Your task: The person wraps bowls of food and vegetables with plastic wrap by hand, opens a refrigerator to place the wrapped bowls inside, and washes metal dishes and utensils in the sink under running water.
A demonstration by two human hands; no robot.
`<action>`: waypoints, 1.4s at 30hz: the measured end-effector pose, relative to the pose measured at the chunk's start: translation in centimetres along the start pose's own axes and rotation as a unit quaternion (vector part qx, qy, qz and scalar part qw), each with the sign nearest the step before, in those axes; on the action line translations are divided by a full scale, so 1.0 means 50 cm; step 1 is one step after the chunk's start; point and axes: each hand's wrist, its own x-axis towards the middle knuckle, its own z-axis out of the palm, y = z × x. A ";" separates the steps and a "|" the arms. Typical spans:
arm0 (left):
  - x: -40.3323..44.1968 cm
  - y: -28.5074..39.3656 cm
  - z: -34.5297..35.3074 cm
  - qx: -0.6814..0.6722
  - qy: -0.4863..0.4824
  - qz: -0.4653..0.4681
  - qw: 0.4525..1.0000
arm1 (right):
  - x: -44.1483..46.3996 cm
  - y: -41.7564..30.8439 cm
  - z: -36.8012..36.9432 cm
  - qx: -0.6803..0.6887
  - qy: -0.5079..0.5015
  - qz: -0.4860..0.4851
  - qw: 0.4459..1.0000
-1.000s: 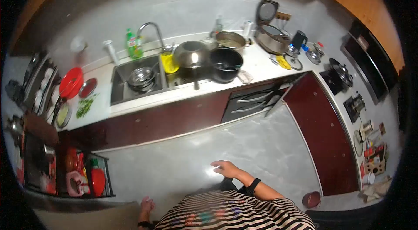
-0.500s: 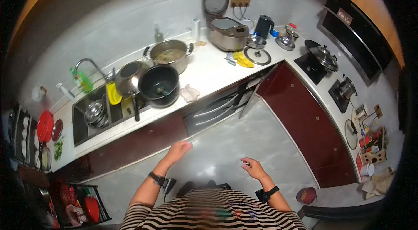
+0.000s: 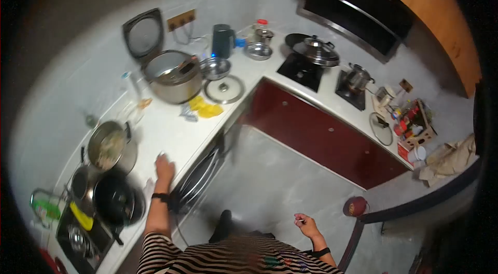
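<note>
White counter [image 3: 161, 134], one black pot [image 3: 109, 196], one rice cooker [image 3: 179, 90], two bare hands [image 3: 165, 168]

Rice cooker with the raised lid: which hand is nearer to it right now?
Left. The left hand is near the front edge of the counter, apart from the rice cooker; the right hand is out over the floor, farther away.
</note>
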 end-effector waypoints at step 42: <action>0.026 1.405 0.296 -0.367 -0.569 0.219 0.703 | 0.564 -0.120 -0.709 0.220 0.122 -0.159 0.955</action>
